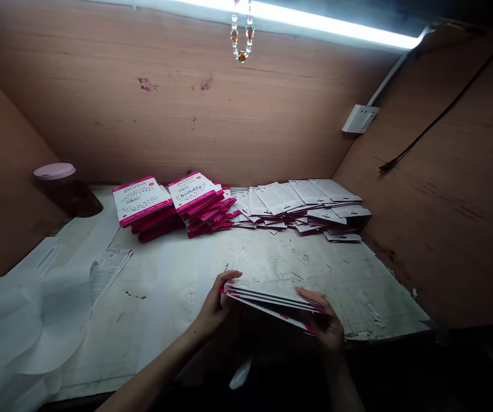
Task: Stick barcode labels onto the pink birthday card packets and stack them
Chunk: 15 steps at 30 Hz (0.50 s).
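Between my two hands, over the table's front edge, is a small stack of flat printed packets [272, 298], white with pink edges. My left hand [220, 297] grips the stack's left end, thumb on top. At the right end, my right hand [326, 320] is closed around the packets, its fingers partly in shadow. The lowest packet slants away from the others, leaving a gap. Beyond my hands, piles of similar packets stand at the back: pink-and-white ones [141, 200] marked "prima", a second such pile [192, 194] reading "birthday", and many white-backed ones [276, 199] to the right.
Loose white sheets [27, 315] and printed slips [111, 272] cover the table's left side. A dark jar with a pink lid [55, 170] leans in the back left corner. Wooden walls enclose the table [186, 292]. A black cable [448, 106] hangs at right, near a socket [360, 119].
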Each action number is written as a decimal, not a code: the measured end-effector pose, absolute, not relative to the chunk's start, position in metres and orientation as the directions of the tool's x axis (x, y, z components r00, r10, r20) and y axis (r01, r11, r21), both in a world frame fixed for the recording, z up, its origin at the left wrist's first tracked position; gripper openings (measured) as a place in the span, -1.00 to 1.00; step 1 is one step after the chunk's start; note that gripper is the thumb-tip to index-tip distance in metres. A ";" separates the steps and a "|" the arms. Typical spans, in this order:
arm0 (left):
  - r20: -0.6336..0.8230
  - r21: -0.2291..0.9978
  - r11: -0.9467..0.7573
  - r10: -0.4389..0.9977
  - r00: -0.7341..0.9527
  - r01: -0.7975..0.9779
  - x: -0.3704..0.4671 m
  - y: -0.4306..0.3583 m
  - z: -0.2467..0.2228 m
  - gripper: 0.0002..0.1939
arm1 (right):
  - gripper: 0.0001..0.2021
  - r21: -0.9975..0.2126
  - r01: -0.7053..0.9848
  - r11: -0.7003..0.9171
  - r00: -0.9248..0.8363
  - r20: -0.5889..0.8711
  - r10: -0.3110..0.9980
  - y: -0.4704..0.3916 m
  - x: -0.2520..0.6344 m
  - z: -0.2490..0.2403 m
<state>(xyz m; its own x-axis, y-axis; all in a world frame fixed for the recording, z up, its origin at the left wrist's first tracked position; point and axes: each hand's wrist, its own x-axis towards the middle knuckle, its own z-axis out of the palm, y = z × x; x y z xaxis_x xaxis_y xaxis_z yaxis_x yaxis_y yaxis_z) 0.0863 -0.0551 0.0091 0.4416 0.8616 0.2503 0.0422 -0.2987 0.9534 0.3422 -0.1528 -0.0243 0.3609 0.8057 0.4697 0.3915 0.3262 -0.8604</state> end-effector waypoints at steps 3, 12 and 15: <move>0.249 0.945 -0.315 0.866 0.434 0.086 0.086 -0.048 0.010 -0.59 | -0.87 -0.888 0.343 0.305 0.333 0.419 0.845 -0.143 0.345 -0.016; 0.203 0.967 -0.252 0.859 0.470 0.042 0.098 -0.026 0.009 -0.84 | -0.72 -0.658 0.677 0.330 0.451 0.725 0.520 -0.148 0.326 -0.023; 0.163 0.981 -0.194 0.853 0.495 0.011 0.100 -0.025 0.010 -0.76 | -0.82 -0.572 0.778 0.260 0.326 0.721 0.611 -0.162 0.334 -0.021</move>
<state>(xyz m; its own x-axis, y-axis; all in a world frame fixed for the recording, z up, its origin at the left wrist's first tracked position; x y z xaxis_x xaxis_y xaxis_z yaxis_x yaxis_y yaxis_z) 0.1001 -0.0252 0.0096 0.4954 0.8532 0.1630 0.0112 -0.1939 0.9810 0.3343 -0.1616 -0.0206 0.3264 0.6108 0.7214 0.7781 0.2597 -0.5720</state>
